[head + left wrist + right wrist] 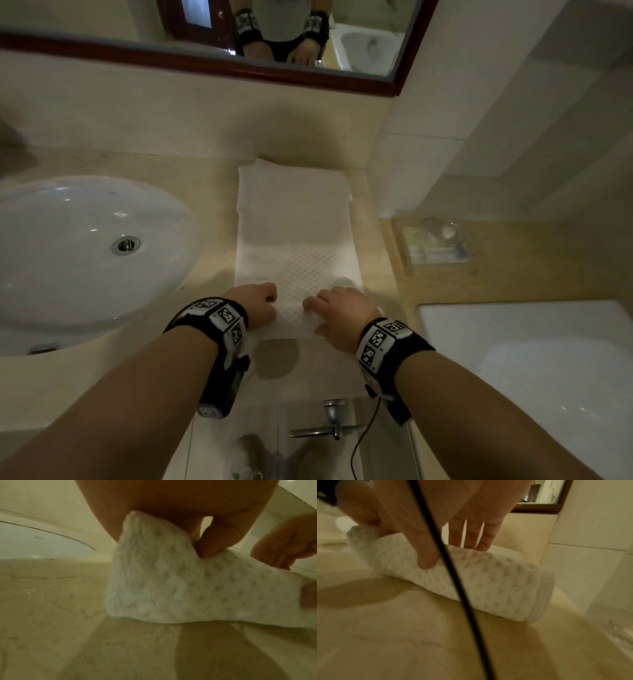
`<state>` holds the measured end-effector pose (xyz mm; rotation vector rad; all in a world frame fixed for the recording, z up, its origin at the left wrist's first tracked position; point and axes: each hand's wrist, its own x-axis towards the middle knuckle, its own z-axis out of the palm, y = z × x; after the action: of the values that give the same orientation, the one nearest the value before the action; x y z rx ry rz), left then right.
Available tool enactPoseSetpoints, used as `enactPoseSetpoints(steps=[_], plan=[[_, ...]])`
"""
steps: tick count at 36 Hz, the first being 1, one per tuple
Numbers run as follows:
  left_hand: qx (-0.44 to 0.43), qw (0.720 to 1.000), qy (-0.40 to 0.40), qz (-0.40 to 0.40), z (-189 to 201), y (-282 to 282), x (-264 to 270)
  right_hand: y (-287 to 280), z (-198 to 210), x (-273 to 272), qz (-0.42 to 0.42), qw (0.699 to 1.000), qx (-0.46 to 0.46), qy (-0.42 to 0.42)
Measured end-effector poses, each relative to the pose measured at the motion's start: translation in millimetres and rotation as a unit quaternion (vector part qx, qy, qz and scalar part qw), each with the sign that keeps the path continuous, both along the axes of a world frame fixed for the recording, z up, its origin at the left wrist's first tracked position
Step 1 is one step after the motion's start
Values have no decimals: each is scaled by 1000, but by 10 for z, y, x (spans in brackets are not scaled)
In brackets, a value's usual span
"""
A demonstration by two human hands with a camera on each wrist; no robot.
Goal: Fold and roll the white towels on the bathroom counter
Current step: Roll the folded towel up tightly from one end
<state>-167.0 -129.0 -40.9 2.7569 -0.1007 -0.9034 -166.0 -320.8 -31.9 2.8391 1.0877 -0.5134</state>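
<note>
My left hand (255, 305) covers the near left corner of the towel (296, 240), and my right hand (339, 313) covers the near right part, so my fingertips are hidden in the head view. From my right wrist a black cable (453, 574) crosses the roll, which is blurred. The sink (68, 246) runs off the left edge.

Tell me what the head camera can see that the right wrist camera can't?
Only the head view shows the sink, the whole flat length of the towel, and the left hand gripping it. Only the right wrist view shows the rolled end's side and the thumb pressed into the roll. Both show the right hand holding the towel, the counter and the mirror.
</note>
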Motion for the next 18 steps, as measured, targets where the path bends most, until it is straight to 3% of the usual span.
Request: enactPoseSetpoints(steps=[4,7,9,13,18], plan=[[60,984,-146,-84,-25,-38,-60,90,30,151,-28,999,-30,23],[58,972,-196,-117,-43,8,-124,183,43,282,-21,998,-63,14],[48,968,-204,-137,-18,7,-142,260,43,316,-14,997,-75,-17],[149,961,-135,-190,-54,28,-108,359,37,316,-48,998,-49,-5],[122,967,-149,-169,13,-4,79,212,27,286,-17,1000,6,-10]])
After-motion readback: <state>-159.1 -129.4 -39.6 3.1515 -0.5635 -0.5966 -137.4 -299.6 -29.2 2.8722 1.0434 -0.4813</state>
